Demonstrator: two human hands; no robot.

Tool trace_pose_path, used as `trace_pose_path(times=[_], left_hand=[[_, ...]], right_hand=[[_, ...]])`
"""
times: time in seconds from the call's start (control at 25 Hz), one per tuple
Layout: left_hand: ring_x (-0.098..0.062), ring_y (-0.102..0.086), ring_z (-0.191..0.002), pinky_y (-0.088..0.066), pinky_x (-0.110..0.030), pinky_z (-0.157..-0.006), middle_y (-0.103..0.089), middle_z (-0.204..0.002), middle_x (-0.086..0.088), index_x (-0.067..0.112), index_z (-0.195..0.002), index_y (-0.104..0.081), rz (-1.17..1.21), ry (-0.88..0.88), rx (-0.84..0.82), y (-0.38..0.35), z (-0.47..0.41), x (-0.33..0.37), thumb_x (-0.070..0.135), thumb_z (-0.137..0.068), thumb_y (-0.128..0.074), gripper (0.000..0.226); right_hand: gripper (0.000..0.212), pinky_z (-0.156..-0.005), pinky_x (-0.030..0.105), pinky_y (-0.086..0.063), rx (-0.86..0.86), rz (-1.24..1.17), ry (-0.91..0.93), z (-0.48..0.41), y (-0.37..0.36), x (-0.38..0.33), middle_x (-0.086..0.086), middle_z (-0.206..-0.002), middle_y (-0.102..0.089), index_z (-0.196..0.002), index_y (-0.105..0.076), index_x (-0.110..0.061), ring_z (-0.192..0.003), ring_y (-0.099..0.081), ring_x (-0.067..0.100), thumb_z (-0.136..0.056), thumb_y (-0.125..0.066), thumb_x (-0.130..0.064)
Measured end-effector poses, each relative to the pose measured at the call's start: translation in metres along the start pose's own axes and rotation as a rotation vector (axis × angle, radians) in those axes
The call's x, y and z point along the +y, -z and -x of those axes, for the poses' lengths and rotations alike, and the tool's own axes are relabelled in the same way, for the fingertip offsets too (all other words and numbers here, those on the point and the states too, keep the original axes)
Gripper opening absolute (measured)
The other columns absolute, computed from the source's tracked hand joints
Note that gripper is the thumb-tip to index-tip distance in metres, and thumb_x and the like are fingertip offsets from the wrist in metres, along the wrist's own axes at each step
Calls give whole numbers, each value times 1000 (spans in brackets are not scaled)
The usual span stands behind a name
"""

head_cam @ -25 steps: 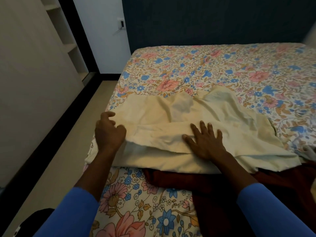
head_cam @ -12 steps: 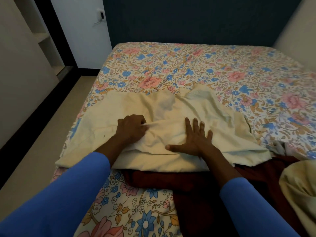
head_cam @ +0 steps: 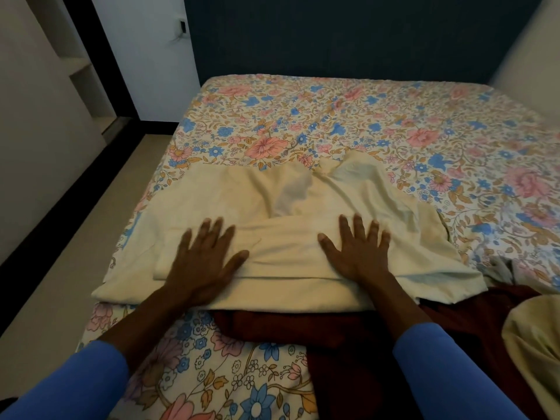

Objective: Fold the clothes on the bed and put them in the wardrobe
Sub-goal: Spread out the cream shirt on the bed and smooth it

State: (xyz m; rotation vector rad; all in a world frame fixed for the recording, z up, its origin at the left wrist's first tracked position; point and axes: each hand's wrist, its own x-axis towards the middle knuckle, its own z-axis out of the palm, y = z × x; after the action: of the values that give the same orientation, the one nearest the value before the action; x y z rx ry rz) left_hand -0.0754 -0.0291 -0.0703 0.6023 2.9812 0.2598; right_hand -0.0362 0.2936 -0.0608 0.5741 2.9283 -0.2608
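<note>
— Floral-sheeted bed (head_cam: 363, 122) across the middle of the frame. Hands?
— Left hand (head_cam: 203, 262) flat now, fingers spread, no longer bunching cloth as half a second ago. Right hand (head_cam: 354, 253) flat too, grasping nothing. Both pressing the cream garment (head_cam: 288, 195) at centre frame.
— Meaning for the fold?
— Near edge laid over, probably being smoothed. First fold about done, putting away far off yet.
— Heading?
— Long axis left to right across the frame, rumpled far part toward the upper edge. Maroon garment (head_cam: 348, 344) partly underneath, lower right.
</note>
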Motion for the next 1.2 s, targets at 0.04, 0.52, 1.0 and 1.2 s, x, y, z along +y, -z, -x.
trace_pose_path(times=[0.04, 0.52, 1.0, 1.2], left_hand=[[-16, 11, -159, 7, -49, -126, 7, -173, 3, 36, -164, -8, 40, 82, 3, 6, 0, -11, 87, -81, 14, 101], [-33, -49, -136, -41, -42, -109, -47, -152, -10, 19, -152, -42, 75, 84, 105, 71, -205, -37, 6, -95, -56, 60], [-28, -59, -110, -46, -34, -87, -65, -122, -10, 16, -125, -64, -56, 0, -39, 75, -257, -110, 13, -89, -64, 36], [-31, -63, -95, -49, -37, -77, -65, -111, -14, 15, -112, -72, 5, -43, 397, 104, -197, -105, 10, -89, -70, 23]], right_hand=[[88, -122, 62, 10, 34, -11, -13, 0, 1, -4, 8, -173, -2, -164, -11, -30, -157, 5, 42, -93, -12, -82], [60, -96, 44, -52, 290, -92, 354, -149, 88, -65, 2, -151, -49, -149, -49, -28, -125, -59, 30, -93, -57, -6], [26, -89, 43, -56, 87, 106, 149, -222, 88, -32, 4, -120, -68, -115, -67, -32, -104, -64, 28, -91, -66, -23], [19, -84, 46, -53, 543, -172, 62, -150, 97, -33, 16, -108, -68, -107, -72, -9, -100, -64, 37, -91, -64, -5]])
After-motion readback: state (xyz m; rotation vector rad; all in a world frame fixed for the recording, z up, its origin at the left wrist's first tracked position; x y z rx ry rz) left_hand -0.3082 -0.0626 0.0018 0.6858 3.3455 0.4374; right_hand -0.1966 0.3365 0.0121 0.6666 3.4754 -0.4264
